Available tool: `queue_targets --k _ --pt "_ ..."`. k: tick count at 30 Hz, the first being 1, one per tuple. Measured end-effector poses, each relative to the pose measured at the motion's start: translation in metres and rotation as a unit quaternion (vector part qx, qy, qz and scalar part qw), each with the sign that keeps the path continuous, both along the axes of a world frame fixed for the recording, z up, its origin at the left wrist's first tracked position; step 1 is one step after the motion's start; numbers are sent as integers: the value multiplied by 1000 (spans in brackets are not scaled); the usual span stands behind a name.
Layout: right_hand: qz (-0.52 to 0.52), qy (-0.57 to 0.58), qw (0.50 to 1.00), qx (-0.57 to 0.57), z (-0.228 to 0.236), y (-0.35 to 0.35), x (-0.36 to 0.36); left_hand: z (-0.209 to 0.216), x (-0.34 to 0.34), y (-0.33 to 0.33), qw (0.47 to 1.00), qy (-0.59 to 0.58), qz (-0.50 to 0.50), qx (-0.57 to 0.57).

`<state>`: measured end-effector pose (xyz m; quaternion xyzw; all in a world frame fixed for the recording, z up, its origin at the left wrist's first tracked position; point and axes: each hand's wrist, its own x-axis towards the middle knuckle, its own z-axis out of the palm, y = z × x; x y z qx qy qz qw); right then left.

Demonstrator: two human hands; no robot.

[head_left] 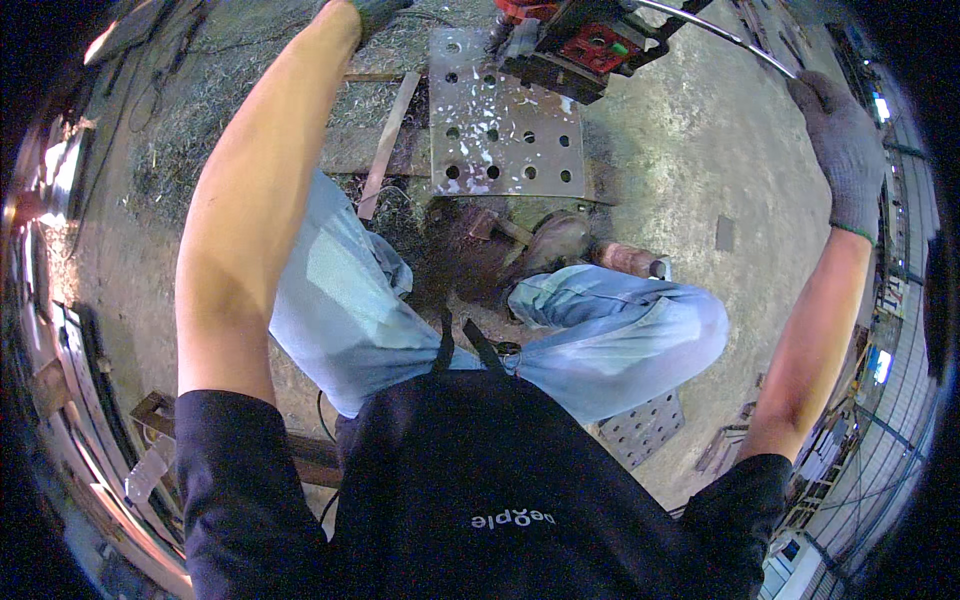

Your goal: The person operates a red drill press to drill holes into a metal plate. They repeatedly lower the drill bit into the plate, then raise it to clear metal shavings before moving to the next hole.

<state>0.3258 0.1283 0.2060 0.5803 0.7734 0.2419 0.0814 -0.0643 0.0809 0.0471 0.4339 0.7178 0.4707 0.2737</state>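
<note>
My right hand (843, 155), in a grey knitted glove, is closed around the outer end of a curved, shiny metal lever (735, 38). The lever runs up to a red and black machine (585, 50) that looks like a drill, standing at the far end of a steel plate (508, 125). Rows of round holes and white wet splashes mark this plate. At the top edge, left of the machine, is my left hand (378, 14) in a dark glove. Its fingers are mostly cut off by the picture's edge, so their grip is hidden.
Metal shavings (230, 150) litter the floor at left. A flat metal strip (390, 145) lies beside the plate. Between my legs are a hammer (500, 228) and a brownish bottle (627, 259). Another perforated plate (648, 428) lies near my right knee.
</note>
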Motion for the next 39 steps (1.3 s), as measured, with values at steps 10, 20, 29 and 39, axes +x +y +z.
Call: queue_targets --k 10,20,29,39 --pt "14 0 1000 21 -2 8 6 7 3 -10 995 82 -60 -20" --pt "-26 -5 1000 -9 8 -1 -6 -6 15 -6 1000 -6 -12 22" --pt "-41 10 999 28 6 11 -11 -13 3 -7 999 11 -27 24" --pt "-65 -6 992 108 15 14 -27 -40 16 4 996 -28 -52 -66"
